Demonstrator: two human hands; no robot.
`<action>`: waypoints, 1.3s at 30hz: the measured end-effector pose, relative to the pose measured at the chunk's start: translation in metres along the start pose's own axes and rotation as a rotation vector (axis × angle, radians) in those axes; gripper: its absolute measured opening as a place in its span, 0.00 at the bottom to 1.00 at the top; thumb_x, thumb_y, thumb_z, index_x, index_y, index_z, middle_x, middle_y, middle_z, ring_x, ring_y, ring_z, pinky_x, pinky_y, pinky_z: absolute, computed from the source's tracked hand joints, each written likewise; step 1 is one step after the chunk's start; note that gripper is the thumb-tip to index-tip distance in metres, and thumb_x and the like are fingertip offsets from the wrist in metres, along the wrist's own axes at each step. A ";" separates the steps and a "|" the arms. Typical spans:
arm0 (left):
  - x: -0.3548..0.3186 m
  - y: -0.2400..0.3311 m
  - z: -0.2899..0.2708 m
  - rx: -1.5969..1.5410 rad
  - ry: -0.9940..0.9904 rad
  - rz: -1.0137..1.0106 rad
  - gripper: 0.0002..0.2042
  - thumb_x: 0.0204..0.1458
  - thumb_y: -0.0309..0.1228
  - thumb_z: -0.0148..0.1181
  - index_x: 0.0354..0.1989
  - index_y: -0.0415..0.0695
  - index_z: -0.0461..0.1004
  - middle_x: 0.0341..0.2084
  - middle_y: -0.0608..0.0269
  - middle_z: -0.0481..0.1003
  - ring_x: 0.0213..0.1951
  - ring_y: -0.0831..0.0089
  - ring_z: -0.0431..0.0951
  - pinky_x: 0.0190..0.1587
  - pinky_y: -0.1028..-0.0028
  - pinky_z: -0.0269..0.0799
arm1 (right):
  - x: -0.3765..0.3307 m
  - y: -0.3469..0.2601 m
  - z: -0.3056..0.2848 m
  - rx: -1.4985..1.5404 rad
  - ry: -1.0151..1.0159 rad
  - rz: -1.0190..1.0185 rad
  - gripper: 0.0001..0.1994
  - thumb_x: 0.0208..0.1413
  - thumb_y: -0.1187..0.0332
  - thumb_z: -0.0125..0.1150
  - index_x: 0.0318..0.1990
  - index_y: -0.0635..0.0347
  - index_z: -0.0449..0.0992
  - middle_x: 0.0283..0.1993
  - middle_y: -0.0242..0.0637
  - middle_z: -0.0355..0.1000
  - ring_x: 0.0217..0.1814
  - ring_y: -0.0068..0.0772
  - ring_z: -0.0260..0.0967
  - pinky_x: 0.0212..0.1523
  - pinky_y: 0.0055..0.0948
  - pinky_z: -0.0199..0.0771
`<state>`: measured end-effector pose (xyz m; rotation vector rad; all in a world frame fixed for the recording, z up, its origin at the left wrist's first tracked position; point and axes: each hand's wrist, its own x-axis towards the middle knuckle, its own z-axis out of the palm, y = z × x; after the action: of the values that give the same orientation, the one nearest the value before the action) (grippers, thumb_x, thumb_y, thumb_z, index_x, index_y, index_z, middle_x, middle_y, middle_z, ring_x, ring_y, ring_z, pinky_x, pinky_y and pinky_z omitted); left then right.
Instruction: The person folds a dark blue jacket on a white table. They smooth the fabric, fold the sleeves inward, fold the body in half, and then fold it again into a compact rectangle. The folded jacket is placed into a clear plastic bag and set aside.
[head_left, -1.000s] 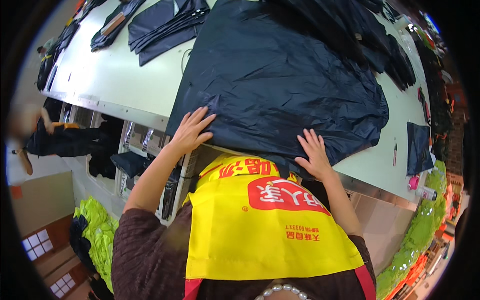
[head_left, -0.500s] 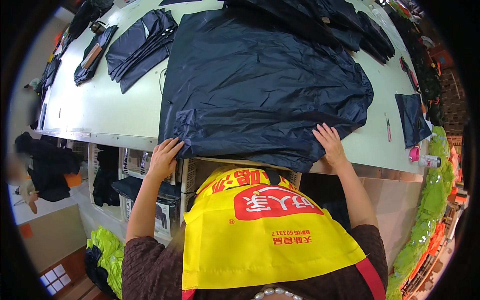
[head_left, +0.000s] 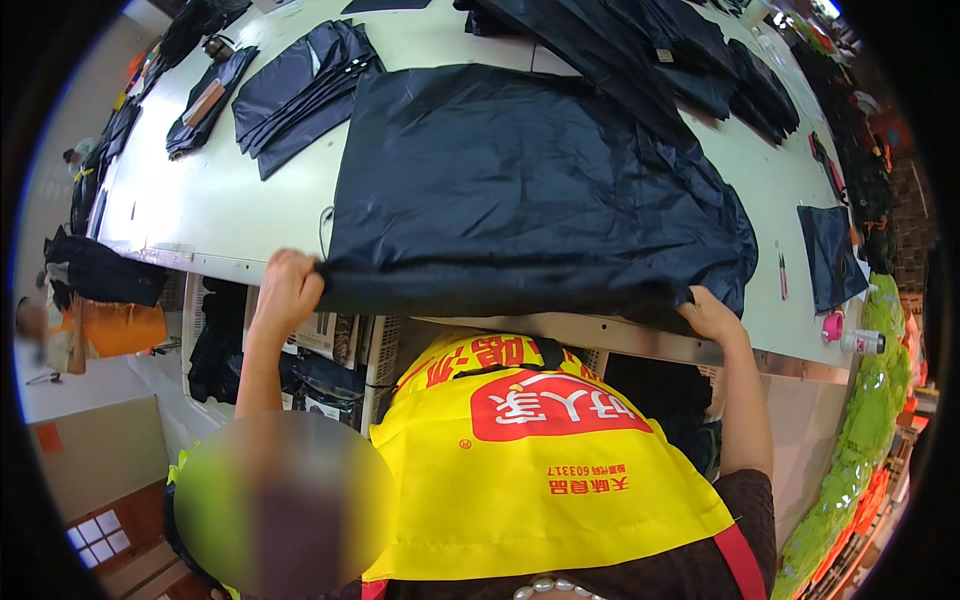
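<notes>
Bright even overhead light, fisheye-bent edges, dark vignette, blurred patch lower left

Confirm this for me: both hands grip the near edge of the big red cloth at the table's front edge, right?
Not quite. The cloth is dark navy, not red. The head view shows the left hand and right hand gripping its near edge at the table's front edge.

A yellow apron (head_left: 540, 480) with a red patch and red strap — over short dark-brown sleeves (head_left: 750, 495) — and a pearl necklace (head_left: 545, 590).
</notes>
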<state>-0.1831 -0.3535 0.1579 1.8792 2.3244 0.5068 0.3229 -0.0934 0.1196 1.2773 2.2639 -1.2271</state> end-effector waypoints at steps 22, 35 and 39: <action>0.027 0.014 0.167 0.214 0.000 0.004 0.37 0.49 0.59 0.50 0.65 0.50 0.56 0.64 0.53 0.55 0.66 0.58 0.52 0.61 0.40 0.41 | 0.076 0.047 0.077 -0.357 0.931 -0.130 0.14 0.52 0.66 0.59 0.44 0.62 0.72 0.38 0.44 0.70 0.43 0.48 0.67 0.42 0.39 0.68; 0.033 0.014 0.160 0.138 -0.018 -0.011 0.39 0.45 0.59 0.55 0.63 0.48 0.59 0.64 0.51 0.55 0.66 0.56 0.52 0.61 0.40 0.40 | 0.062 0.002 0.104 -0.556 0.635 -0.126 0.35 0.51 0.48 0.55 0.60 0.65 0.60 0.66 0.58 0.51 0.69 0.59 0.44 0.65 0.62 0.37; 0.040 0.013 0.147 0.039 -0.102 -0.015 0.39 0.45 0.58 0.57 0.62 0.47 0.60 0.64 0.51 0.55 0.66 0.58 0.53 0.61 0.41 0.38 | 0.060 0.007 0.093 -0.504 0.605 -0.210 0.36 0.52 0.45 0.54 0.60 0.64 0.59 0.64 0.57 0.54 0.67 0.59 0.46 0.64 0.61 0.39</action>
<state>-0.1372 -0.2851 0.0291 1.8564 2.2977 0.3577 0.2787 -0.1290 0.0245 1.3454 2.9210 -0.2616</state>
